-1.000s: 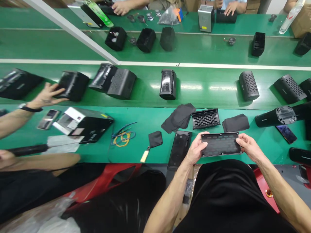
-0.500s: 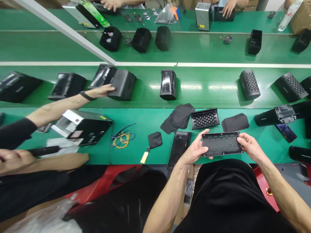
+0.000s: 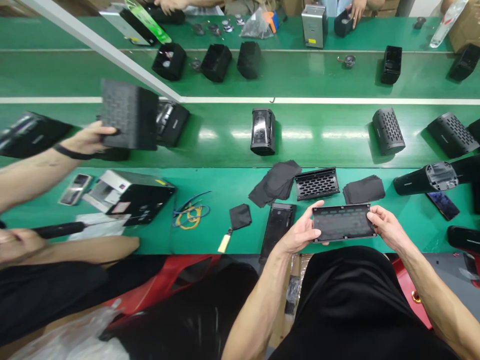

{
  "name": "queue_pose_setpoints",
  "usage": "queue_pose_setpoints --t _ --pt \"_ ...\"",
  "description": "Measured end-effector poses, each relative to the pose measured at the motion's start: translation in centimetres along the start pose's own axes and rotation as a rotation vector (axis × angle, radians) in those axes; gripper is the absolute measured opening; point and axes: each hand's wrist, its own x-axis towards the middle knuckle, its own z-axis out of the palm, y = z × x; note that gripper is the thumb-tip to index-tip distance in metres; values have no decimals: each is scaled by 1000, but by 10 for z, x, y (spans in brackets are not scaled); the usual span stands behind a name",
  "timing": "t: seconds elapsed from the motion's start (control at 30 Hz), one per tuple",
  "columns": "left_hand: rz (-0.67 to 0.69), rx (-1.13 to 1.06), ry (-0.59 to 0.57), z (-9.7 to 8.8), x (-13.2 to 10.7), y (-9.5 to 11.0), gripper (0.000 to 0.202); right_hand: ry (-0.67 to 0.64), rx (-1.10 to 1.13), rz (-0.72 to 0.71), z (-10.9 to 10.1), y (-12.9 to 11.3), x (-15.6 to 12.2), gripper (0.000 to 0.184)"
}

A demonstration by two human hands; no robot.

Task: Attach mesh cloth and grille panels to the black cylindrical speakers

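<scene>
Both my hands hold a flat black rectangular panel (image 3: 343,223) level above the near edge of the green table (image 3: 210,235). My left hand (image 3: 302,231) grips its left end, thumb on top. My right hand (image 3: 386,227) pinches its right end. Just beyond the panel lie a black perforated grille (image 3: 317,183), a spread of black fabric pieces (image 3: 275,182) and a neat stack of black fabric pieces (image 3: 363,190). A black flat housing (image 3: 277,230) lies to the left of my left hand.
A co-worker's hand (image 3: 86,140) at the left lifts a black speaker box (image 3: 129,120) off the conveyor belt (image 3: 322,132), which carries several black speaker housings. A black-and-white box (image 3: 129,195), coloured wires (image 3: 189,212) and a heat gun (image 3: 427,180) lie on the table. Other people's hands work at the far side.
My hands and the panel have barely moved. The co-worker at the left reached along the belt, took a black speaker box and raised it off the belt.
</scene>
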Motion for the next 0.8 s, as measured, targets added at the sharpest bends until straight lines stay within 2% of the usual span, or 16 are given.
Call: queue_pose_setpoints --t 0.3,0.57,0.7,0.8 --pt "-6 -19 -14 3 0 6 105 -14 116 -3 0 -2 -1 58" --pt "31 -21 -17 7 1 7 94 13 42 -63 2 -1 0 59" --pt "32 -8 2 11 -2 9 97 18 23 -103 -3 -1 -2 56" --pt "53 20 7 13 -2 11 100 -24 15 -118 -9 -1 -3 53"
